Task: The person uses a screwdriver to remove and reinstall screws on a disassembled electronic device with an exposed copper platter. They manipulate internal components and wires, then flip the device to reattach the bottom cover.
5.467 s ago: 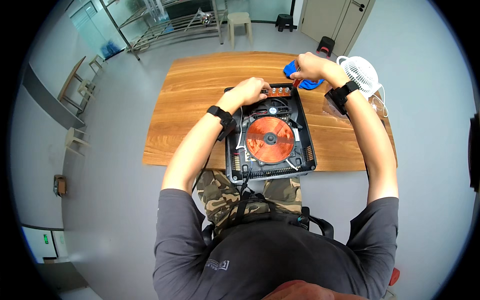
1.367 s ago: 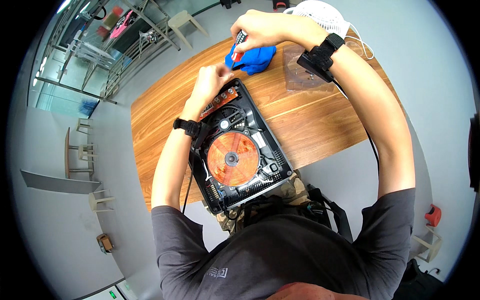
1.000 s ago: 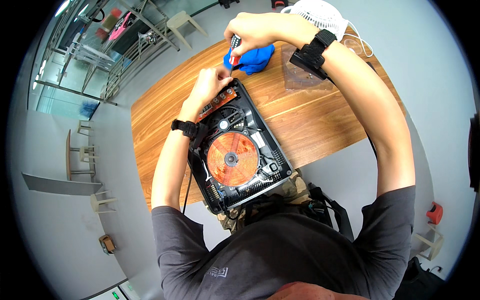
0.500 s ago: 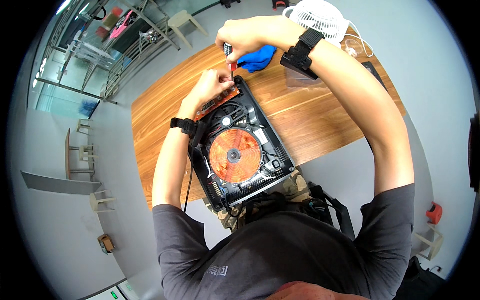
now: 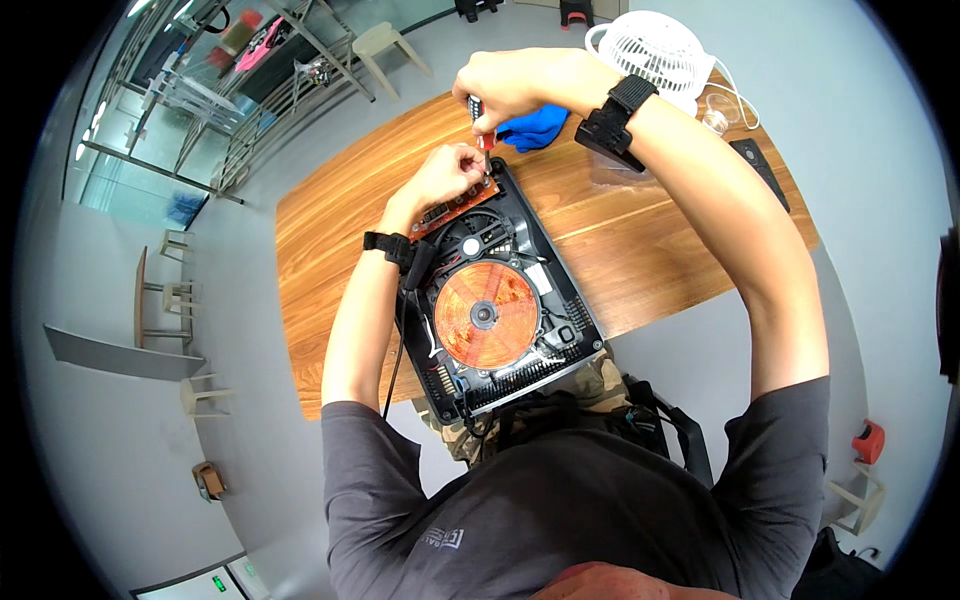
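An opened induction cooker (image 5: pixel 548 250) lies tilted across the table's near edge, its insides bared. A round copper coil (image 5: pixel 458 318) fills its near half, and a black fan (image 5: pixel 492 236) sits beyond that. Along the far left end runs an orange circuit board (image 5: pixel 462 204). Over the far corner, my right hand (image 5: pixel 508 84) grips a screwdriver (image 5: pixel 487 140) with a red and black handle, shaft pointing down at the board's end. My left hand (image 5: pixel 444 180) rests over the board, fingers pinched beside the screwdriver's tip; whatever they pinch is hidden.
A blue cloth (image 5: pixel 535 128) lies just past the right hand. Farther right are a white fan (image 5: pixel 655 50) with its cable, a clear plastic box (image 5: pixel 615 175) under my right wrist and a black remote control (image 5: pixel 760 172). A black cable (image 5: pixel 396 370) hangs by my left forearm.
The whole view has shifted, so the table and cooker appear slightly lower and to the right. Both hands stay at the same corner, the screwdriver still upright there.
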Demonstrator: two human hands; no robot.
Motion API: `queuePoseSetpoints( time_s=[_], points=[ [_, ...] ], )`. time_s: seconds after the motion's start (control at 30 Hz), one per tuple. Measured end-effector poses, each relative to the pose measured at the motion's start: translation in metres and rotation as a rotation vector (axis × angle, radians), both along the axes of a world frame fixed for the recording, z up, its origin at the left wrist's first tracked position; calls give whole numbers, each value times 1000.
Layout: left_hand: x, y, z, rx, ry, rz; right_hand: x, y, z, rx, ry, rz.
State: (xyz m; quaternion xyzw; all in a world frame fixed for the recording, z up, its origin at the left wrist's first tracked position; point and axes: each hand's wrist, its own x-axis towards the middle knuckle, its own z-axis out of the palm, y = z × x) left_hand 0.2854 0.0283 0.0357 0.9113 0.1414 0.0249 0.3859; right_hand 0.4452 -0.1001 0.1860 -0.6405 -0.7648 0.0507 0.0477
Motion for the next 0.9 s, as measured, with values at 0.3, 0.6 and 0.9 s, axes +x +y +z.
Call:
queuePoseSetpoints(
  time_s=[0.3,0.6,0.9],
  points=[
    [-1,2,-7,60,35,78,-2,3,-1,-46,8,-33],
    [0,1,-12,150,8,48,-5,-2,-2,-27,11,-41],
    [-6,-2,-8,158,-9,40,-11,14,-6,-25,48,-91]
  ],
)
